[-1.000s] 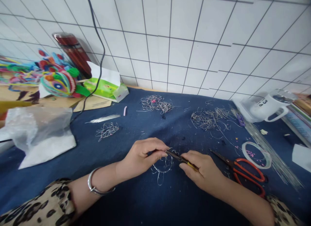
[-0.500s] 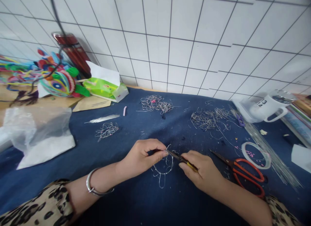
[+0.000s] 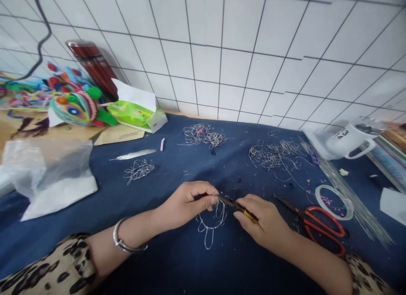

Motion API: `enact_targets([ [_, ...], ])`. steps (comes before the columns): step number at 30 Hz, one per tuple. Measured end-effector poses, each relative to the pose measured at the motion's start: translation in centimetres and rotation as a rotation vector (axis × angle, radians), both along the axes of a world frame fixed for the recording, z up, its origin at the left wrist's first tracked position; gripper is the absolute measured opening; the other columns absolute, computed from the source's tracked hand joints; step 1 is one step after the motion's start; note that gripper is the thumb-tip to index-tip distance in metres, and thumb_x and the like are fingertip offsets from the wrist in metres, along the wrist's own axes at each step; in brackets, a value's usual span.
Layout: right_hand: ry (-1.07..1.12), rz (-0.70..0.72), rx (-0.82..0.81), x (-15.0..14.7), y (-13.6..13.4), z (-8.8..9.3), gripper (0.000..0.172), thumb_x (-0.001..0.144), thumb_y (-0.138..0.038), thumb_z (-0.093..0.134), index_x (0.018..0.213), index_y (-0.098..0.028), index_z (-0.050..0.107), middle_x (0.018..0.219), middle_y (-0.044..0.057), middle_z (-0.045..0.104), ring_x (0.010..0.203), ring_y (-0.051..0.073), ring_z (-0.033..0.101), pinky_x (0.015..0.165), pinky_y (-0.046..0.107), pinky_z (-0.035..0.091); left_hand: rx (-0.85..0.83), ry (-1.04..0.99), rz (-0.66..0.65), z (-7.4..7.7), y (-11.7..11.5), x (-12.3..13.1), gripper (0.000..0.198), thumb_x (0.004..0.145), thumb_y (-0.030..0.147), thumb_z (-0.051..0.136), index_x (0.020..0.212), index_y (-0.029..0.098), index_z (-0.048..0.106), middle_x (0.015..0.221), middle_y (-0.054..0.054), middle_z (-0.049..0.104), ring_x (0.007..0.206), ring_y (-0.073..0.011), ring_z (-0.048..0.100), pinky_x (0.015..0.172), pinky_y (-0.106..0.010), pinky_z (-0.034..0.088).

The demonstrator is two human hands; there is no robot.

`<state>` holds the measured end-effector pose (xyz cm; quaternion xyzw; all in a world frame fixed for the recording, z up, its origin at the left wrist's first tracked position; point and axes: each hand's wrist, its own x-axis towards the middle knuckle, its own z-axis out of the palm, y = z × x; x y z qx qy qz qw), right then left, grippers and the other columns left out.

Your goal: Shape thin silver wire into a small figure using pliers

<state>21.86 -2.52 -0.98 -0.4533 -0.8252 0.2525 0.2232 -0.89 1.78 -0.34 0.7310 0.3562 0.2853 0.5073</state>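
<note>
Near the middle of the blue cloth, my left hand (image 3: pixel 187 204) pinches a thin silver wire ring (image 3: pixel 213 227) between thumb and forefinger. Small loops stick out around the ring, and one long loop hangs at its bottom. My right hand (image 3: pixel 264 221) is closed around the yellow handles of a pair of pliers (image 3: pixel 233 203). The dark jaws point left and meet the wire right at my left fingertips. What exactly lies between the jaws is too small to tell. Orange-handled scissors (image 3: pixel 323 227) lie just right of my right hand.
Wire tangles (image 3: pixel 203 135) lie at the back, with another wire heap (image 3: pixel 274 153) to the right. A bent wire piece (image 3: pixel 139 171) rests at left near a plastic bag (image 3: pixel 57 176). At right are a clear round dish (image 3: pixel 334 202), long straight wires (image 3: pixel 358 202) and a white mug (image 3: pixel 350 138).
The wire ring has tilted slightly, its long bottom loop shifting a little left. My hands have barely moved and keep their grips. A black cord at upper left has swung to the left.
</note>
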Motion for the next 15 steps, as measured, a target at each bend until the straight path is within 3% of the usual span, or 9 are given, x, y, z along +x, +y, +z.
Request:
enact_targets([
  [6,-0.041,0.016,0.143,0.25,0.22,-0.68,0.021,0.085,-0.026,0.046,0.1,-0.016,0.056,0.083,0.005,0.058,0.076,0.014,0.053,0.071,0.028,0.045,-0.23,-0.05,-0.084,-0.5,0.4,-0.14,0.019,0.085,0.028,0.053,0.085,0.011,0.061,0.07,-0.003,0.059,0.064,-0.0114,0.054,0.062,-0.024,0.043],
  [10,-0.07,0.01,0.237,0.47,0.34,-0.88,0.022,0.084,-0.025,0.048,0.102,-0.015,0.055,0.087,0.006,0.058,0.08,0.015,0.054,0.075,0.03,0.045,-0.261,-0.097,-0.112,-0.43,0.53,-0.19,0.02,0.087,0.027,0.049,0.086,0.01,0.061,0.073,-0.003,0.058,0.067,-0.0116,0.054,0.065,-0.025,0.043],
  [15,-0.108,0.001,0.242,0.47,0.35,-0.73,0.021,0.085,-0.025,0.047,0.102,-0.016,0.056,0.088,0.006,0.059,0.081,0.016,0.054,0.075,0.031,0.046,-0.269,-0.129,-0.135,-0.27,0.56,-0.27,0.024,0.09,0.027,0.044,0.088,0.01,0.061,0.078,-0.004,0.059,0.07,-0.0126,0.055,0.069,-0.027,0.044],
])
